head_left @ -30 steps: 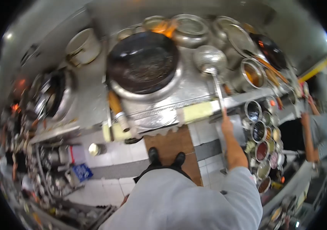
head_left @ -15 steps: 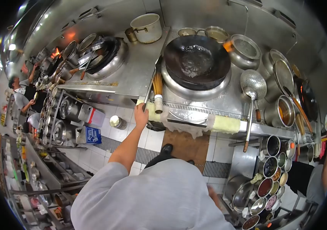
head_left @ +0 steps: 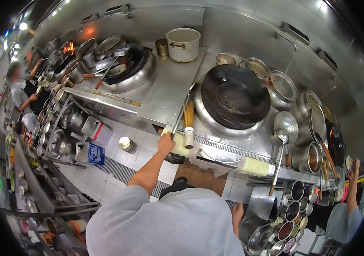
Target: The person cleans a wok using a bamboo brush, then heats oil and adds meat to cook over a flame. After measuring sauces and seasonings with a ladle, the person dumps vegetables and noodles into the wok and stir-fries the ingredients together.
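Clasping the near end of a long, slim metal tool (head_left: 181, 116) with the left hand (head_left: 166, 143), fingers closed around it. Lying across the steel counter edge (head_left: 154, 112), just beside a tan-bristled, white-bound brush (head_left: 189, 123). Probably stiff, fairly light, slippery if greasy; best gripped near that end. Cannot tell finger spacing on the lowered right hand (head_left: 237, 212).

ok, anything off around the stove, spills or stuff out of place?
No clear spill or damage. Slightly odd: the slotted ladle lies with its handle poking past the stove's front edge, easy to bump; a can stands on the floor tiles, maybe a trip risk.
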